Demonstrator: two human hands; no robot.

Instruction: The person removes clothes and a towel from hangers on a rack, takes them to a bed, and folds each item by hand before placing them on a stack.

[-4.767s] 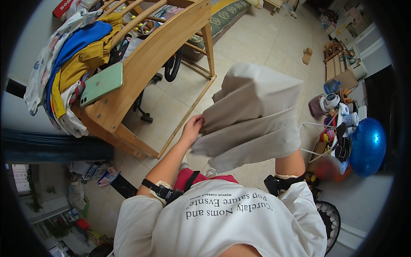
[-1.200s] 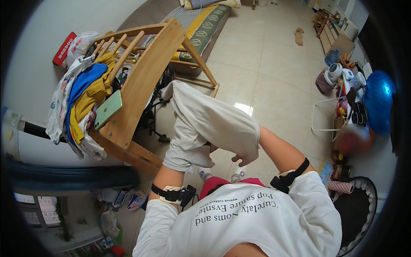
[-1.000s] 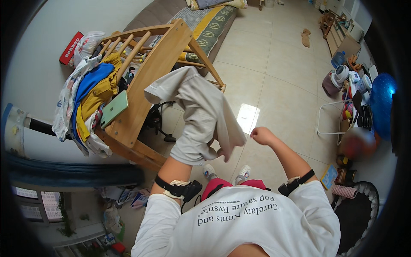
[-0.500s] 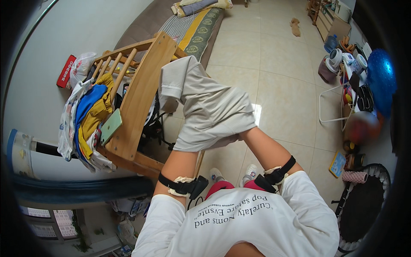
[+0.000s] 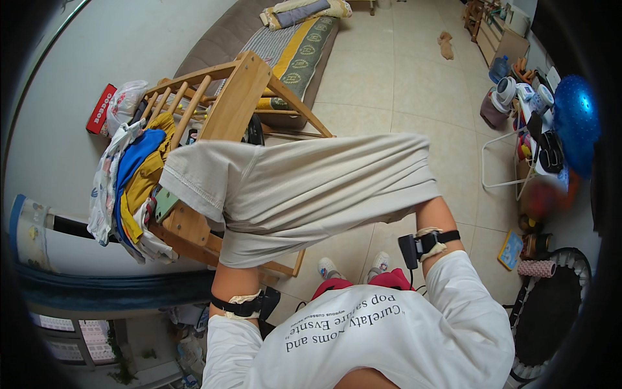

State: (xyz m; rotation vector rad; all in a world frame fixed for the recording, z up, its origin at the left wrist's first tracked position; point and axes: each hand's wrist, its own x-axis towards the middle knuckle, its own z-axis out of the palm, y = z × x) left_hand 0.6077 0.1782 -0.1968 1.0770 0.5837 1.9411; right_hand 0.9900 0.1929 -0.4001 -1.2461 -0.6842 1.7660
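Note:
A light grey short-sleeved shirt (image 5: pixel 324 188) stretches sideways in front of me, its cloth drawn into long folds. Both my hands are inside it, hidden by the fabric, so their fingers do not show. My left forearm (image 5: pixel 233 283) goes in at the shirt's lower left edge. At the right end, the cloth covers my right hand, and my right forearm (image 5: pixel 437 215) comes out below it. One sleeve (image 5: pixel 194 178) hangs at the left, overlapping the wooden frame.
A slatted wooden frame (image 5: pixel 241 97) stands left, with blue and yellow clothes (image 5: pixel 146 155) over it and a green phone (image 5: pixel 166 202) partly hidden. Behind is a sofa (image 5: pixel 201 52) with a patterned cover. At right are a cluttered white-legged table (image 5: pixel 495 184), blue ball (image 5: pixel 575 123) and small trampoline (image 5: pixel 551 318).
My forearms have moved apart, the left one leftward and the right one rightward. The shirt went from bunched to stretched wide, and its sleeve now covers part of the wooden frame and phone.

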